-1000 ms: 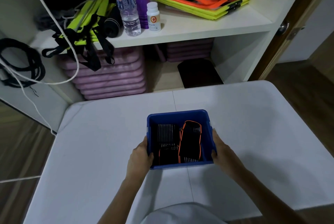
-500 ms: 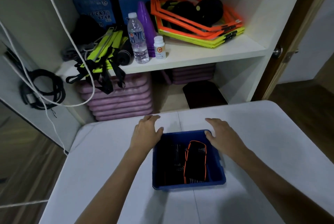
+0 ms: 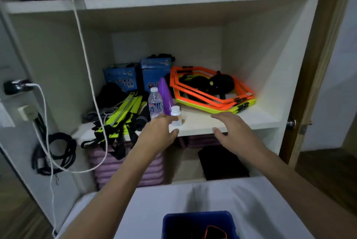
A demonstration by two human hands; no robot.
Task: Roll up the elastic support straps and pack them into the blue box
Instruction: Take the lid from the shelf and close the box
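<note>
The blue box (image 3: 195, 219) stands on the white table (image 3: 154, 206) at the bottom edge of the view, partly cut off. Inside it lies a black rolled strap with orange trim (image 3: 214, 232). Both my arms stretch out over the table toward the white shelf (image 3: 231, 123). My left hand (image 3: 160, 132) hovers at the shelf's front edge, fingers straight, just in front of a small white bottle (image 3: 176, 115). My right hand (image 3: 231, 130) hovers beside it with spread fingers. Neither hand holds anything.
On the shelf stand a clear water bottle (image 3: 155, 103), a purple cone (image 3: 166, 99), orange and yellow hexagon frames (image 3: 212, 92), a yellow-green ladder with black straps (image 3: 119, 121) and blue cartons (image 3: 119, 78). Pink mats (image 3: 131, 167) lie below. White cables (image 3: 87, 65) hang at left.
Both hands have let go of the blue box and risen forward to the shelf edge. The view has tilted up, so the box has dropped to the bottom edge.
</note>
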